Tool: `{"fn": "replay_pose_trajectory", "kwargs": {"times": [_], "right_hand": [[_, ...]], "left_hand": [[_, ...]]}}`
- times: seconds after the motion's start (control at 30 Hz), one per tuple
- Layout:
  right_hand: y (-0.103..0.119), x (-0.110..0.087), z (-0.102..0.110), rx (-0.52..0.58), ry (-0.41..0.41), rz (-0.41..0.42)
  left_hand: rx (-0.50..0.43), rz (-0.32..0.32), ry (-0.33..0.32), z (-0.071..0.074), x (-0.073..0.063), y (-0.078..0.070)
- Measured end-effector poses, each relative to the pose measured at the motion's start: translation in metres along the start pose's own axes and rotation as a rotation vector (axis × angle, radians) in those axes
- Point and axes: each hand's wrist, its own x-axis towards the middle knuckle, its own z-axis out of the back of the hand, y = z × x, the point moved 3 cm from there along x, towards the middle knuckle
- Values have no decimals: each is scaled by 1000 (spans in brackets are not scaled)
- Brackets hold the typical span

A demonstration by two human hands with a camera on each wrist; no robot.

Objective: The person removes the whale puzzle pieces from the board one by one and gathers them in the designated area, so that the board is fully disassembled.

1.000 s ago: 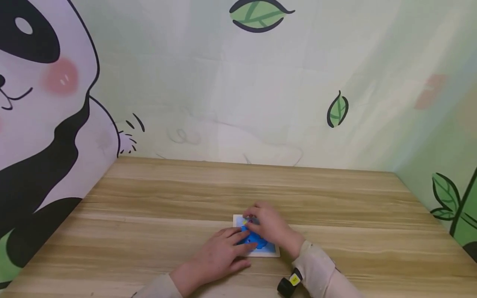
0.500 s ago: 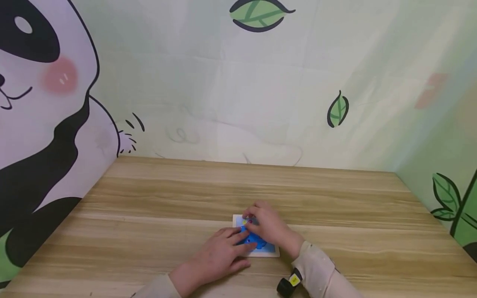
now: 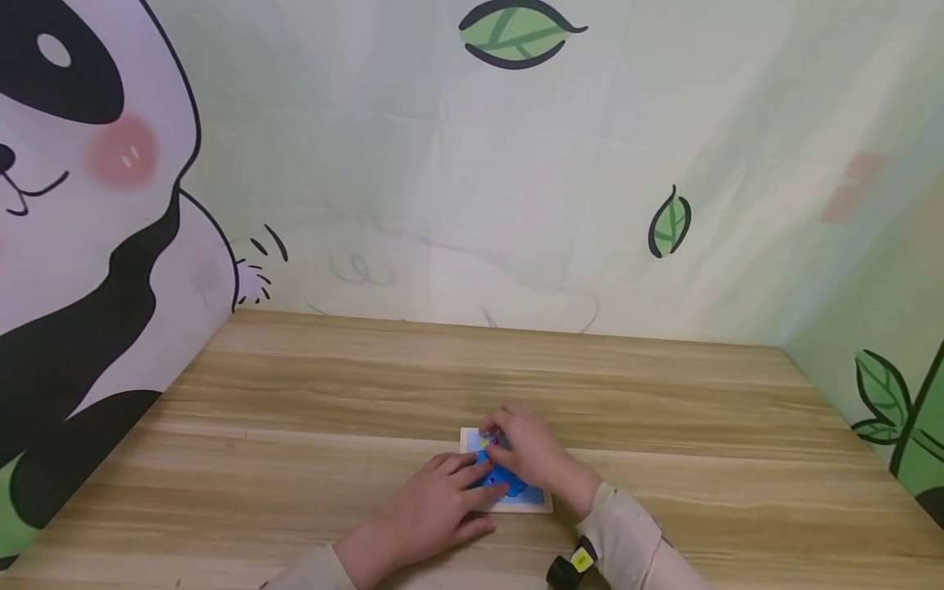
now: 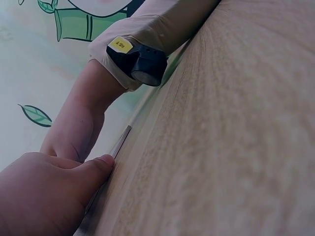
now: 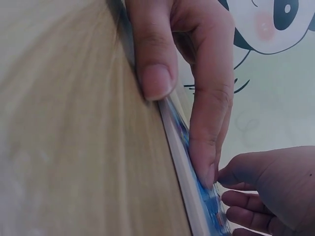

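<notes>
A small flat board with a pale rim (image 3: 542, 508) and a light blue picture lies near the table's front. On it is a bright blue shape (image 3: 516, 485), partly hidden by fingers; its kind is unclear. My left hand (image 3: 424, 512) reaches in from the left, its extended fingers resting across the blue shape. Over the board's upper right, my right hand (image 3: 537, 452) touches the surface with bent fingers. Small coloured spots show between its thumb and forefinger. In the right wrist view, the right thumb (image 5: 158, 81) and fingers stand apart along the board's edge (image 5: 183, 172).
The wood-grain table (image 3: 295, 385) spreads around the hands. Behind it stands a pale wall (image 3: 413, 164) printed with leaves and a panda (image 3: 140, 246). A black device with a yellow label (image 3: 571, 565) sits at the right cuff.
Both hands and the board stay where they were. Only the head view has shifted very slightly.
</notes>
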Motion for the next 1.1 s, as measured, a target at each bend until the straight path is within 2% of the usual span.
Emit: {"fn": "replay_pose_trajectory", "kwargs": {"times": [0.17,0.5,1.1], "right_hand": [[1,0,-1,14,-6,-21],[0,1,-3,62,5,-30],[-3,2,-3,73,6,-11]], "left_hand": [[-13,11,24,-1,0,0],[-1,-7,-3,-1,-1,0],[43,7,72,-1,1,0]]}}
